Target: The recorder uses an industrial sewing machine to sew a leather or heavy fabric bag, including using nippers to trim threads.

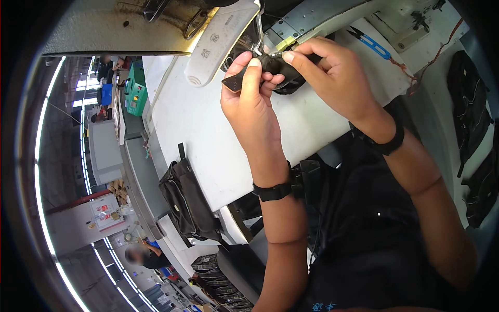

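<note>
My left hand [248, 96] is closed on a dark fabric bag piece [270, 63], thumb on top, just in front of a sewing machine's needle area. A dark tab with a tan edge [233, 83] sticks out beside that thumb. My right hand [340, 78] pinches the piece's edge between thumb and forefinger, where a strip that looks like zipper teeth [277, 54] shows. Part of the piece is hidden behind the fingers. Blue-handled thread snips [375, 47] lie to the right of my right hand, on the machine bed.
The sewing machine's pale rounded cover [215, 44] hangs close to my left hand. Below spreads the white tabletop [197, 130], with a dark bag [189, 200] at its left edge. More dark pieces [468, 104] lie at right. A green box [136, 88] stands farther left.
</note>
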A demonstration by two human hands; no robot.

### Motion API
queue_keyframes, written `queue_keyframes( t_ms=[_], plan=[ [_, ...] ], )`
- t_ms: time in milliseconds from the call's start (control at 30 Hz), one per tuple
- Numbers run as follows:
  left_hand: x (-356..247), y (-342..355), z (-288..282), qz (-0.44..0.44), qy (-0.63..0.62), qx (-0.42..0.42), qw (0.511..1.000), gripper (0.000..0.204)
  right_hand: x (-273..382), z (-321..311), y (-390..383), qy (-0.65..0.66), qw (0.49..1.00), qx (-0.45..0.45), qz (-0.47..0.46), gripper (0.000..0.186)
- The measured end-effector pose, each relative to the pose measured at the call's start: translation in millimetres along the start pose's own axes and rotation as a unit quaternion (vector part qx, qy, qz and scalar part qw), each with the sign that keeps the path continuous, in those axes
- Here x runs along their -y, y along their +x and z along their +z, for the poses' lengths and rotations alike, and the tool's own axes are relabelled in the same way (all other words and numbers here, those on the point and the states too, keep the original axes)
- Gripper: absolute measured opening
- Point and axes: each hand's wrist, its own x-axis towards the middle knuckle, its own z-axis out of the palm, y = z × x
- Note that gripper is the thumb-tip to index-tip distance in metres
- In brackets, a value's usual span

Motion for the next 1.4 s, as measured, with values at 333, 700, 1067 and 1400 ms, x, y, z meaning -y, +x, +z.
queue_keyframes(
  t_ms=[333,700,1067,1400],
  plan=[
    [-3.6,6.5,1.5,-0.002,0.019,-0.006,1.000,0.026,9.3,4.9,3.3,-0.071,0.997,-0.029,-0.017,0.015],
    [-5.6,13.9,0.8,0.011,0.042,0.009,0.999,0.020,19.9,5.8,11.7,-0.188,0.980,-0.046,-0.056,0.019],
    [-4.8,14.0,2.2,0.029,0.067,0.024,0.997,0.016,31.1,8.5,14.1,-0.255,0.965,-0.053,-0.024,0.026],
    [-5.3,19.6,-0.7,0.031,0.086,0.046,0.995,0.015,33.1,8.8,17.5,-0.292,0.954,-0.047,-0.057,0.024]
  ],
)
